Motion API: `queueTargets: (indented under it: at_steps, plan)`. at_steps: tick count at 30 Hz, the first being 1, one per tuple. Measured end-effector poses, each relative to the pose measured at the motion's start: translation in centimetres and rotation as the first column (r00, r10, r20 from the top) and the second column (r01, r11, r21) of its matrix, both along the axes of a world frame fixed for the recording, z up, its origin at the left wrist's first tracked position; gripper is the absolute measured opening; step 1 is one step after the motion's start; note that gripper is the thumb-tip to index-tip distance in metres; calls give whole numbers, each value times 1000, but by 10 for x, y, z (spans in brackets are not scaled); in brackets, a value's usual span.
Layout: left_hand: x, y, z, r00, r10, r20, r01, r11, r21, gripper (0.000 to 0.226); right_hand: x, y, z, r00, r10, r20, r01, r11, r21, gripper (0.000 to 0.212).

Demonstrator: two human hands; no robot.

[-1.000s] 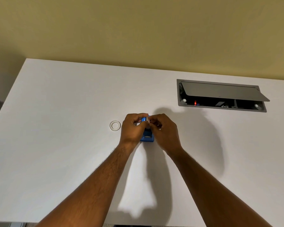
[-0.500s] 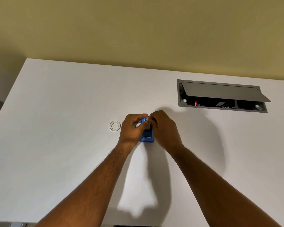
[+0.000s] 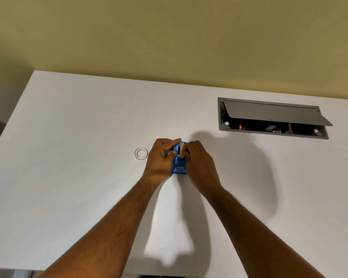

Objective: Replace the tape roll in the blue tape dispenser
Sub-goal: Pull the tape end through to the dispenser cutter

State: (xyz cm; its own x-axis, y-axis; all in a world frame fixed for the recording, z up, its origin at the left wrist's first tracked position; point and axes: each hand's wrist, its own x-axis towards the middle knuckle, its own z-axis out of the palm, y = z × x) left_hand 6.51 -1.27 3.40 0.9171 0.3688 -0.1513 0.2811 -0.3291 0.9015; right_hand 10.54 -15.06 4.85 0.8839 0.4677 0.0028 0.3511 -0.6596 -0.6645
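1. White table (image 3: 68,187) bears 2 bare forearms.
2. Blue plastic tape dispenser (image 3: 179,166) stands between left hand (image 3: 162,157) and right hand (image 3: 199,163), both clamped on it around 1 white tape roll (image 3: 181,150).
3. 1 clear empty ring (image 3: 141,153) lies left.
4. 1 grey cable hatch (image 3: 273,117) sits open, far right.

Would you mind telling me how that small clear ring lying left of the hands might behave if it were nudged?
The clear ring looks thin and hollow, so probably very light and easily slid. It lies flat on the smooth white table, so it should skid rather than roll, unless tipped onto its edge.
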Motion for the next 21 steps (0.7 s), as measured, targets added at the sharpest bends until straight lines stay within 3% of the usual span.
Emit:
queueTargets:
  at_steps: [4, 10, 16, 21]
  plan:
    - [0, -1, 0, 1000, 10, -3, -10, 1000, 4, 39, -9, 0, 3, 1000, 6, -3, -6, 1000, -20, 12]
    - [-1, -1, -1, 1000, 17, 1, -17, 1000, 7, 37, -21, -4, 1, 977, -102, -187, 115, 991, 61, 10]
    - [-1, -1, -1, 1000, 18, 1, -18, 1000, 17, 37, -30, -2, 5, 995, -95, 12, 95, 995, -7, 12]
    - [0, -1, -2, 1000, 25, -9, -25, 1000, 16, 38, -41, -5, -2, 988, -153, -24, 153, 988, 20, 8]
